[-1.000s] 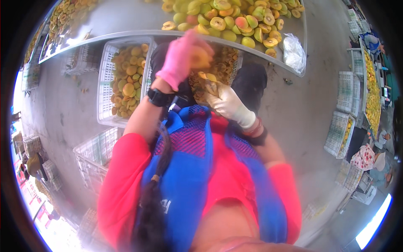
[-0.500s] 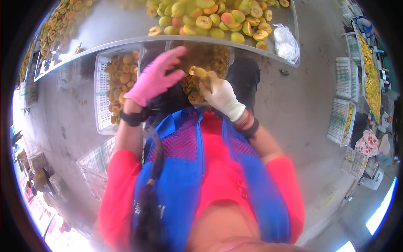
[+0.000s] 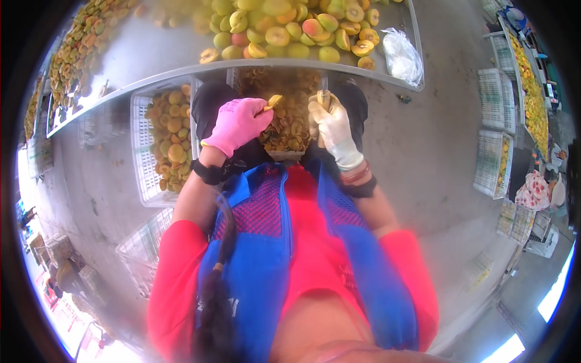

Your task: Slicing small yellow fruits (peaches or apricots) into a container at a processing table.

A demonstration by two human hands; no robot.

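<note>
In a pink glove, my left hand (image 3: 237, 126) is closed, pinching a yellow piece of apricot (image 3: 274, 101) between thumb and fingers. To its right my right hand (image 3: 333, 129), in a stained white glove, wraps round a slim upright tool (image 3: 324, 98) with a brownish handle; its working end cannot be made out. The two hands are apart, above a bin (image 3: 289, 156) of apricot scraps between my knees. Beyond them, whole and cut apricots (image 3: 278, 36) lie heaped on a metal-rimmed table (image 3: 357, 74).
A white crate (image 3: 144, 151) of apricot halves stands by my left leg, with another crate (image 3: 142, 242) behind it. On the table's right corner sits a clear plastic bag (image 3: 402, 57). Stacked crates (image 3: 496, 100) and another fruit-covered table (image 3: 531, 91) are at the far right.
My left hand has gone from spread fingers to a pinch on the apricot piece. My right hand has turned upright and moved right, now showing the tool. The view has shifted slightly.
</note>
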